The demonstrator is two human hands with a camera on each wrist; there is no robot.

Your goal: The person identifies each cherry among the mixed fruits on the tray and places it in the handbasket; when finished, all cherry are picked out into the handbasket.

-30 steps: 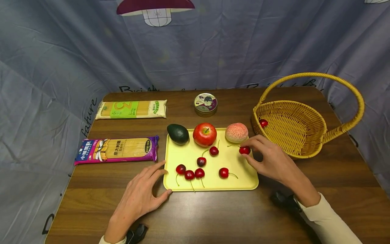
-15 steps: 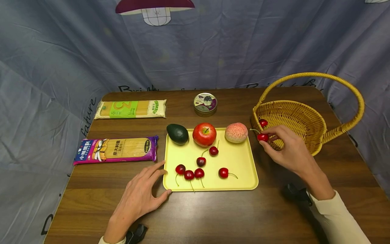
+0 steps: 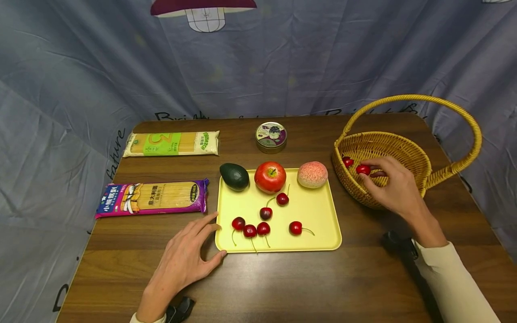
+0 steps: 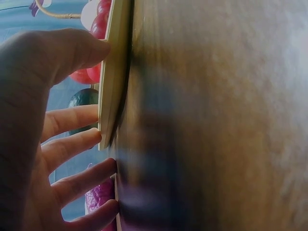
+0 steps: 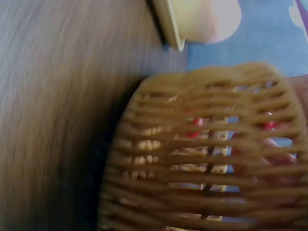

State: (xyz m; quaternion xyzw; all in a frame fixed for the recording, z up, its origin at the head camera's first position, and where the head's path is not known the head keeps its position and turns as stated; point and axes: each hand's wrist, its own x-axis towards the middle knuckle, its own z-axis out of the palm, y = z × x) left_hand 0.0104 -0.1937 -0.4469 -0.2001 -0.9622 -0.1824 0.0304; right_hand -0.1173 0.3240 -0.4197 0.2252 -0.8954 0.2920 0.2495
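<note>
- Purple-and-blue spaghetti packet (image 3: 153,198) at far left, green-and-white spaghetti packet (image 3: 171,144) beyond it. Both same as a second ago.
- Left hand (image 3: 183,253): fingers spread wide, holding nothing. Fingertips touch the left edge of the pale yellow tray (image 3: 319,244), thumb at its near edge. No change; reads as steadying.
- Tray, left to right along the back: avocado (image 3: 234,176), red apple (image 3: 270,176), peach (image 3: 312,174). None has moved. Round tin (image 3: 271,136) stands on the table behind the apple.
- Six stemmed cherries (image 3: 250,231) lie on the tray: three bunched near the front, two below the apple, one alone to the right. Untouched over the last second.
- Wicker basket (image 3: 351,186) right of the tray, handle up. One loose cherry (image 3: 347,162) inside, by the left wall.
- Change: right hand (image 3: 393,186) has carried the held cherry (image 3: 363,169) from the tray's right side, past the rim, into the basket opening. Narrow pinch, thumb and fingertips; no release visible. Right wrist view is blurred behind the weave.
- Meaning: transfer looks nearly complete, only the letting-go outstanding. Six cherries remain on the tray.
</note>
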